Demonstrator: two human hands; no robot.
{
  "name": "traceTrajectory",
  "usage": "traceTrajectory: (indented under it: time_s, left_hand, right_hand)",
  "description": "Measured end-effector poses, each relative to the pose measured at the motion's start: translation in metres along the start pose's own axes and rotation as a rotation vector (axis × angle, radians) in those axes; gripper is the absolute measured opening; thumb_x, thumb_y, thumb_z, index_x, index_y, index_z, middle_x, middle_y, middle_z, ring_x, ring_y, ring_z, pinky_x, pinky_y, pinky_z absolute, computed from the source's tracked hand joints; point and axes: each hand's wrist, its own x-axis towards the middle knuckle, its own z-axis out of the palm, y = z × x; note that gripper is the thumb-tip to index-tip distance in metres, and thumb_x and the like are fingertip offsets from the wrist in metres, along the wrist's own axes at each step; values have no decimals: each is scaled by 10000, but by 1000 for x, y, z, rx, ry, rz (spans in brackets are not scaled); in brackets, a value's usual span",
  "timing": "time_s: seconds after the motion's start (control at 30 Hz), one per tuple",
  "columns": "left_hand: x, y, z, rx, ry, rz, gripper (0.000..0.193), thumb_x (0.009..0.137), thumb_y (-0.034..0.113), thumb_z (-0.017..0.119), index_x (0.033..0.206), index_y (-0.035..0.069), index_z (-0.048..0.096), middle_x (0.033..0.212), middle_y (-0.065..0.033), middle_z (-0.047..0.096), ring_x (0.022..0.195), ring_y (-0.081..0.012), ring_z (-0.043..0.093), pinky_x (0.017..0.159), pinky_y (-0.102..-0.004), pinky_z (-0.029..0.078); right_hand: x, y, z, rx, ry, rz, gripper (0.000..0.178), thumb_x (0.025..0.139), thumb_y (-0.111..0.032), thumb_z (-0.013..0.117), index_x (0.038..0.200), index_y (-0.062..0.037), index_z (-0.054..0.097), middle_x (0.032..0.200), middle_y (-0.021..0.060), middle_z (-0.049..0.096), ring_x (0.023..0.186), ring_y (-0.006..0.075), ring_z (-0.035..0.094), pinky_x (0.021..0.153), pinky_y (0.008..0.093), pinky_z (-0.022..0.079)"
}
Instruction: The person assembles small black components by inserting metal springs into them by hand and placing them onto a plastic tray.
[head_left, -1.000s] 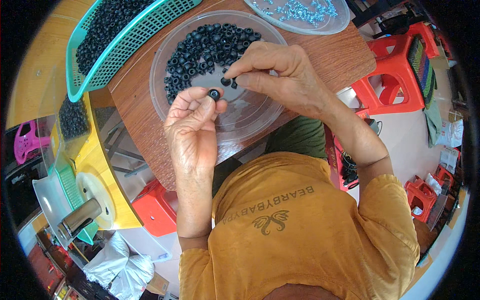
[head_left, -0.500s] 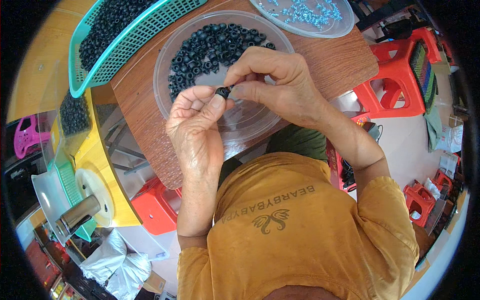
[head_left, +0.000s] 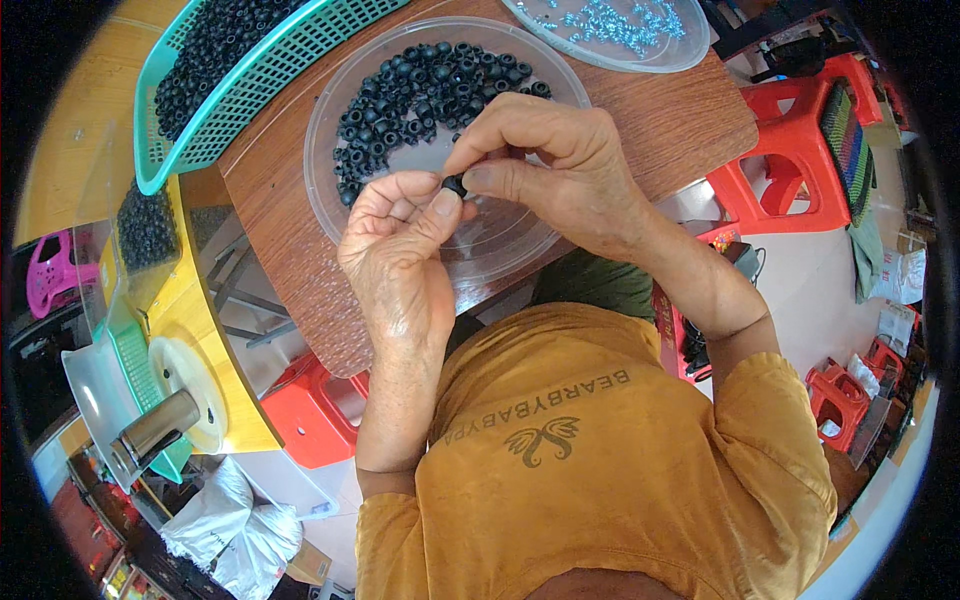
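Both my hands meet over a clear plastic dish (head_left: pixel 330 210) that holds several small black rings (head_left: pixel 420 90). My left hand (head_left: pixel 400 260) and my right hand (head_left: pixel 550 160) pinch one small black ring (head_left: pixel 456 184) between their fingertips, above the near part of the dish. The dish rests on a brown wooden table (head_left: pixel 680 120).
A teal mesh basket (head_left: pixel 215 120) full of black rings stands at the far left of the table. A clear dish of small silvery parts (head_left: pixel 610 30) sits at the far edge. Red plastic stools (head_left: pixel 790 170) stand to the right, and a yellow bench (head_left: pixel 180 310) with a machine to the left.
My hands have drawn closer together and now pinch the one black ring jointly; earlier my right hand was picking among rings in the dish.
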Motion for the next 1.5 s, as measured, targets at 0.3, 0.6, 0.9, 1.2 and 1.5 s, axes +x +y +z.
traceTrajectory:
  time_s: [0.3, 0.6, 0.9, 1.2, 1.5]
  left_hand:
    - [-4, 0, 7, -5, -5, -9, 170, 766, -82, 634, 913, -30, 566, 816, -102, 621, 715, -172, 603, 697, -308, 527]
    - [-2, 0, 5, -83, 3, -45, 151, 780, -76, 615, 914, -25, 565, 842, -108, 630, 738, -179, 608, 704, -323, 527]
    - [0, 0, 7, -134, 98, -57, 187, 758, -92, 628, 917, -11, 576, 851, -88, 631, 745, -154, 606, 742, -261, 501]
    - [-3, -6, 7, -193, 89, -71, 208, 757, -96, 639, 930, 0, 574, 856, -72, 628, 789, -129, 599, 752, -230, 475]
    - [-7, 0, 11, -125, 136, -68, 220, 744, -102, 648, 937, -29, 570, 869, -89, 626, 791, -136, 599, 769, -238, 479]
  right_hand:
    - [0, 5, -1, -46, 32, -38, 85, 728, 1, 654, 802, -37, 640, 737, 52, 584, 710, 141, 585, 623, 263, 460]
    - [0, -1, 4, -15, 71, 52, 95, 702, -34, 676, 785, -34, 630, 742, 71, 589, 709, 211, 588, 622, 298, 459]
    - [-8, 8, 13, -410, 188, -408, 266, 663, 1, 694, 918, -7, 620, 819, 111, 587, 711, 280, 550, 624, 318, 444]
    - [-6, 24, 17, -493, 255, -617, 331, 561, 13, 689, 875, 53, 591, 802, 144, 563, 672, 294, 527, 553, 346, 436]
    - [-2, 27, 29, -508, 277, -727, 203, 506, -87, 558, 670, -14, 464, 678, 96, 433, 617, 251, 450, 509, 344, 368]
